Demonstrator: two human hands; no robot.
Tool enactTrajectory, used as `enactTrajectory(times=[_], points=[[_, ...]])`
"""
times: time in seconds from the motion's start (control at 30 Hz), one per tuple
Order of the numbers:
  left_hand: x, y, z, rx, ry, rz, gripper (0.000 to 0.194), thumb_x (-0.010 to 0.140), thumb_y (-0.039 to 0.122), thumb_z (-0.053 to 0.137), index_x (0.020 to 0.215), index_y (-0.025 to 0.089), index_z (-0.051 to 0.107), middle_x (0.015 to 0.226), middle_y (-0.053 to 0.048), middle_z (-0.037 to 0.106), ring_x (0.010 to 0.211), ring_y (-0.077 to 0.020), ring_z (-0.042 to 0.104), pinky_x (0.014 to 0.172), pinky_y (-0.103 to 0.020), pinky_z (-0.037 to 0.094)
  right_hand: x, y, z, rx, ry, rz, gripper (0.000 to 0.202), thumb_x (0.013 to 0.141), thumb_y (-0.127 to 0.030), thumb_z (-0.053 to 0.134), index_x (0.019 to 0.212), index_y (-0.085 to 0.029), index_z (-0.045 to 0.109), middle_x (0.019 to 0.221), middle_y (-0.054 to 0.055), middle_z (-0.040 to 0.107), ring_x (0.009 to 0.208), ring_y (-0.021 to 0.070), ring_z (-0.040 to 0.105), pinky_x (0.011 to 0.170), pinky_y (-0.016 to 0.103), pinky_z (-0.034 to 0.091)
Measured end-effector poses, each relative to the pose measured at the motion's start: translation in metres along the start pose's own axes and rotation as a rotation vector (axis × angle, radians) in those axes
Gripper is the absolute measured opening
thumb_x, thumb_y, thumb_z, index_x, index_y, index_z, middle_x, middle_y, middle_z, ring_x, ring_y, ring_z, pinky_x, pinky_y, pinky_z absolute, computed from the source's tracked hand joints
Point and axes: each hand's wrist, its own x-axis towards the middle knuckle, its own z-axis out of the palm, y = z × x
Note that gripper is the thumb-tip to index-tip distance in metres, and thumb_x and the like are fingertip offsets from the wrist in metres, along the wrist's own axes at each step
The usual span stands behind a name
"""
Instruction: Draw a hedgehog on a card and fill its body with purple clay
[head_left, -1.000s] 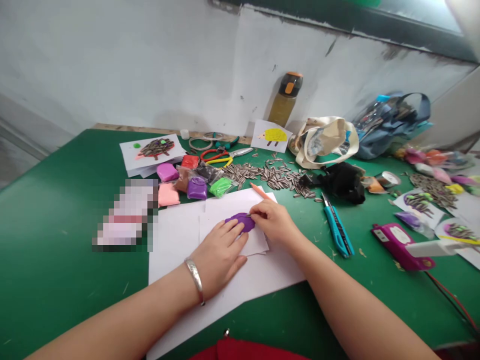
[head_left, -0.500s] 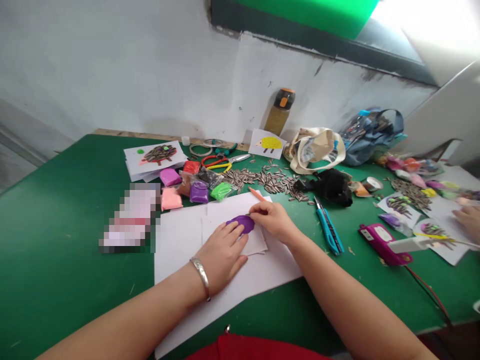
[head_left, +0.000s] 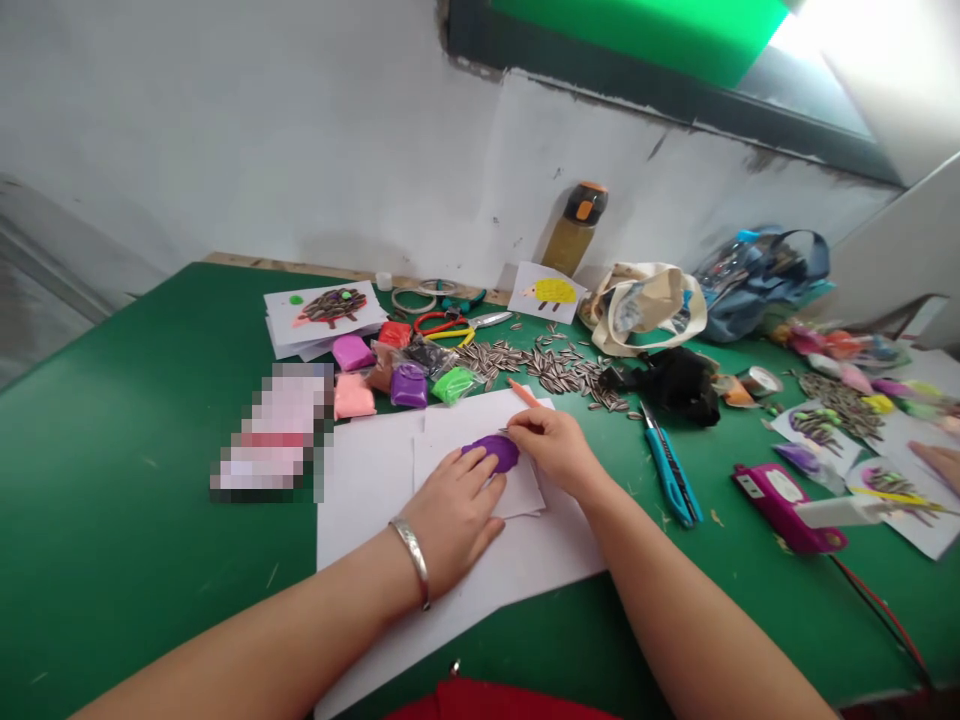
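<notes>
My left hand [head_left: 456,520] lies flat with its fingers spread, fingertips on the near left edge of a flattened purple clay oval [head_left: 501,453]. That clay sits on small white sheets [head_left: 435,478] over larger white paper [head_left: 360,540]. Thumb and fingers of my right hand [head_left: 551,445] are pinched at the clay's upper right edge, around a small seed whose tip [head_left: 505,430] shows. An orange pencil [head_left: 523,393] rests just behind the right hand. Beyond it lie loose striped seeds [head_left: 559,368].
Bagged clay [head_left: 409,385], scissors [head_left: 491,320] and a hedgehog picture [head_left: 330,308] are at the back. A blue cutter [head_left: 670,470], black cloth [head_left: 679,385] and magenta device [head_left: 787,508] lie to the right. Another person's hand [head_left: 937,462] shows at far right.
The view has shifted, so everything sits slightly further right. My right hand stays pinched and has moved a little toward the clay's upper edge. The other person's hand has moved lower.
</notes>
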Motion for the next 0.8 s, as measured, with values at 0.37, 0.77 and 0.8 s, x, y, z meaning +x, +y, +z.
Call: enactTrajectory(times=[0.37,0.77,0.8], points=[[0.0013,0.0023,-0.0046,-0.007,-0.026,-0.004,0.039,0.092,0.031,0.051,0.126,0.011,0.056,0.136,-0.018,0.054,0.131,-0.0335,0.044,0.11,-0.055,0.033,0.0,0.0022,0.0045,-0.04,-0.031,-0.161,0.015,0.078,-0.015,0.056,0.076,-0.021,0.07,0.078,0.003,0.068,0.072,0.0174,0.061,0.069,0.03,0.046],[0.0007,0.0025,-0.0047,0.001,-0.037,-0.004,0.04,0.093,0.032,0.049,0.127,0.012,0.055,0.137,-0.017,0.053,0.132,-0.0329,0.043,0.11,-0.054,0.033,-0.0006,0.0005,0.0021,-0.027,-0.059,-0.189,0.019,0.08,-0.011,0.055,0.075,-0.022,0.07,0.076,0.003,0.069,0.087,0.0215,0.064,0.074,0.031,0.046],[0.0006,0.0027,-0.0051,0.001,-0.041,-0.006,0.04,0.093,0.032,0.049,0.128,0.012,0.055,0.137,-0.017,0.053,0.132,-0.0328,0.043,0.11,-0.054,0.033,-0.0006,0.0012,0.0025,-0.015,-0.048,-0.186,0.018,0.08,-0.012,0.055,0.076,-0.022,0.07,0.077,0.003,0.069,0.087,0.0214,0.064,0.073,0.031,0.047]])
